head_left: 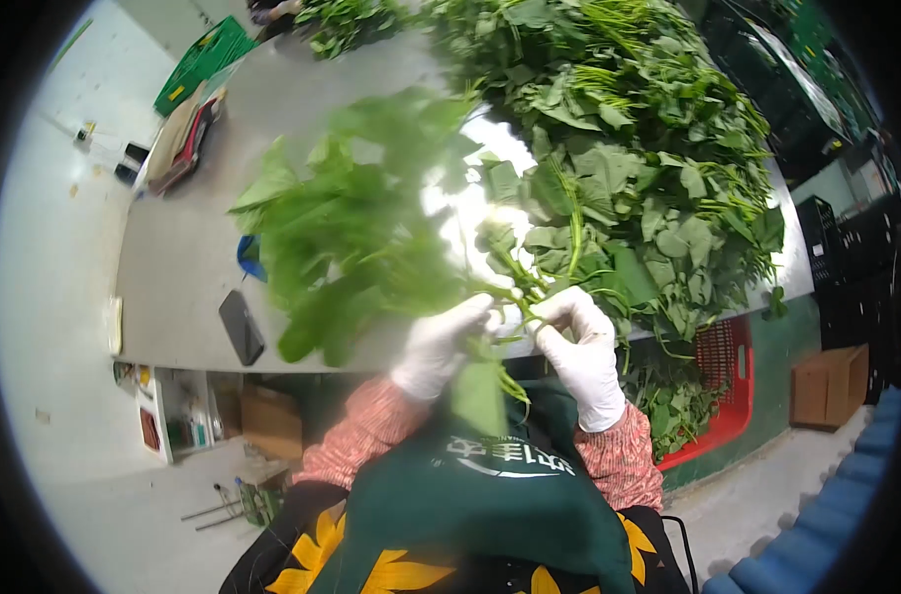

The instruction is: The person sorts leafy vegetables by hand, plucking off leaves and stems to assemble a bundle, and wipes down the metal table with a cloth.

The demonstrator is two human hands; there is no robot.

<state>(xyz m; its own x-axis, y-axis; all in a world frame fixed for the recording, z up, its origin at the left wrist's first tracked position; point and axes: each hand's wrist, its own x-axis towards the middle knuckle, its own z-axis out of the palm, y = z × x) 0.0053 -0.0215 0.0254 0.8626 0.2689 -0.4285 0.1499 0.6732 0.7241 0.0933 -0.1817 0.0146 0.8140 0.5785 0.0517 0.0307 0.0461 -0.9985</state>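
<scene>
My left hand [449, 340], in a white glove, is closed around the stems of a bunch of leafy greens [361, 213]. The bunch fans out up and to the left over the metal table, its leaves smeared by motion. Close beside it, my right hand [581, 346], also white-gloved, pinches green stems [538, 297] between thumb and fingers. A leaf and some stem ends hang below both hands, in front of my dark green apron [470, 505]. To the right, a large heap of the same greens [658, 188] covers the table.
A phone [241, 327] lies on the metal table [173, 267] at left, near a blue object [251, 257]. Under the right edge stands a red crate [733, 396] with leaves inside. Cardboard boxes [829, 386] sit on the floor. A green crate [203, 64] is at far left.
</scene>
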